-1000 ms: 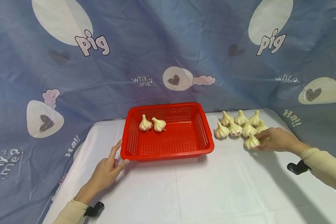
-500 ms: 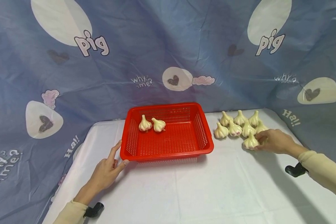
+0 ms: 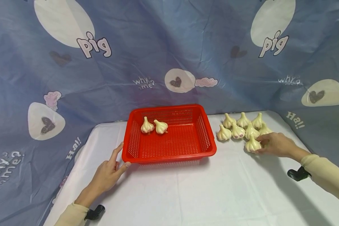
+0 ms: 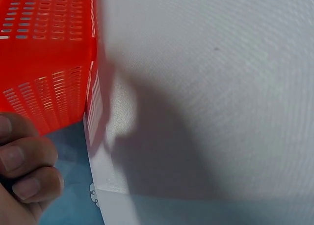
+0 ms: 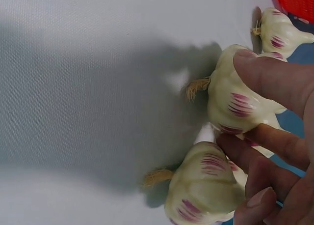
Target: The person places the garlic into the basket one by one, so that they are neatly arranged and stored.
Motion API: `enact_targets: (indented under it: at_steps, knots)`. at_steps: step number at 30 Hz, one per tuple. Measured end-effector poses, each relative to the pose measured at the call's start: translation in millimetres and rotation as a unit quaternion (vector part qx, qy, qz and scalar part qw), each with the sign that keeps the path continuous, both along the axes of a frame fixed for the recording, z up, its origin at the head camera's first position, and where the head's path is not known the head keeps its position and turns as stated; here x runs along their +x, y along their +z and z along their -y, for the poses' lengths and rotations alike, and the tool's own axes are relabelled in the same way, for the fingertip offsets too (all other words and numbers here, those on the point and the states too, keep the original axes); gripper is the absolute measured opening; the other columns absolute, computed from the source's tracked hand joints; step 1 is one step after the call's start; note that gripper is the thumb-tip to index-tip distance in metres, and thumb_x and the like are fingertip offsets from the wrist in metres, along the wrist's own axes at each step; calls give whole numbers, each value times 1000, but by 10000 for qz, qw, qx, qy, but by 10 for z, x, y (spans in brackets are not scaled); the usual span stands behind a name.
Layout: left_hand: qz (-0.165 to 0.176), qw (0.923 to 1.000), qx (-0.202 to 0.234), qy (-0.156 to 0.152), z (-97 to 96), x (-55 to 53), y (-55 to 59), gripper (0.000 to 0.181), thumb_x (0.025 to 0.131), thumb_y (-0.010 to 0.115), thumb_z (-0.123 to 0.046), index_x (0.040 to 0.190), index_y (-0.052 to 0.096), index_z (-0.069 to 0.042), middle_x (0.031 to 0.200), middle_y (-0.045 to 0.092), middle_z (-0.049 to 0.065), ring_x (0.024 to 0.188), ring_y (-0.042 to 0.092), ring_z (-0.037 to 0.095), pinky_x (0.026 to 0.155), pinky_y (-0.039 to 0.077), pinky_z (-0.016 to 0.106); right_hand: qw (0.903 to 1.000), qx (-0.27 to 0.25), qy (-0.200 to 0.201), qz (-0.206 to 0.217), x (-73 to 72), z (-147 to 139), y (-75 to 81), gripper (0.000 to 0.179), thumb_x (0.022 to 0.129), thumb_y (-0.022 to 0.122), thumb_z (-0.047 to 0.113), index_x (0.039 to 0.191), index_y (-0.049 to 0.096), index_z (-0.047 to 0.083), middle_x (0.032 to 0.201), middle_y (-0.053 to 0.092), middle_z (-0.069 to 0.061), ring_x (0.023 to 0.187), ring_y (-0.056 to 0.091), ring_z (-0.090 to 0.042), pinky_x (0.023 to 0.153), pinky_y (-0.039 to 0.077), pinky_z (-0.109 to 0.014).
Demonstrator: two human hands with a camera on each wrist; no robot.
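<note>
At the right, my right hand [image 3: 278, 144] pinches a pale garlic bulb [image 3: 252, 144] at the front of a group of bulbs. In the right wrist view, the thumb [image 5: 270, 77] lies on top of this bulb and other fingers reach under it. The bulb's brown root tuft [image 5: 197, 88] points away from the palm. My left hand [image 3: 107, 172] is at the near left corner of a red plastic basket [image 3: 169, 157], its index finger and thumb stretched and spread at the rim. Two garlic bulbs [image 3: 147, 126] sit in the basket's back left part.
Several more garlic bulbs [image 3: 238, 131] stand close together behind the pinched one, right of the basket. A white cloth [image 3: 203, 194] covers the table. Blue printed fabric [image 3: 141, 40] hangs right behind the table.
My right hand and the garlic bulb it pinches have shifted slightly left. The left hand and the basket have stayed in place.
</note>
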State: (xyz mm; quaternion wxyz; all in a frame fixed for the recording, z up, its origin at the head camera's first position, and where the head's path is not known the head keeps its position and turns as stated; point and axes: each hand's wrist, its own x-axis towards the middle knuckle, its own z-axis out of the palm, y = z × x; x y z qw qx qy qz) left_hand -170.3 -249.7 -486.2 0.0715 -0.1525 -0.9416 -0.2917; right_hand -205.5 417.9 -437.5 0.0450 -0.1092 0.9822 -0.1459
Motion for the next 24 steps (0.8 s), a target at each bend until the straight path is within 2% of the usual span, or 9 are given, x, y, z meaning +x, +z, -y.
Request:
enact_targets:
  at_steps: [5, 14, 21, 24]
  knots:
    - [-7, 10000, 3, -23, 4, -6, -8, 85, 99, 75, -37, 168, 29, -24, 56, 36, -15, 47, 30, 1, 47, 30, 25, 10000, -72, -14, -44, 0, 4, -29, 66, 78, 92, 49, 124, 77, 5, 96, 81, -2, 91, 75, -31, 62, 55, -41]
    - [-22, 10000, 13, -15, 1, -7, 5, 84, 99, 75, -37, 168, 29, -24, 56, 37, -14, 47, 30, 1, 46, 30, 25, 9998, -108, 130, -128, 15, -34, -64, 62, 81, 91, 46, 124, 75, 4, 88, 77, 7, 83, 69, -16, 60, 50, -37]
    - [80, 10000, 9, 50, -9, 16, 27, 83, 99, 74, -39, 168, 30, -26, 57, 37, -13, 48, 31, 2, 48, 30, 26, 9995, -163, 57, -283, 38, -13, -22, 62, 79, 92, 48, 124, 78, 7, 79, 70, 13, 72, 60, -5, 59, 45, -30]
    - [92, 9999, 5, 58, -14, 22, 34, 83, 99, 74, -40, 168, 30, -25, 57, 37, -13, 48, 31, 2, 48, 30, 26, 9992, -217, 16, -330, 47, -7, 9, 61, 79, 92, 47, 123, 79, 7, 80, 72, 11, 69, 58, -2, 58, 45, -28]
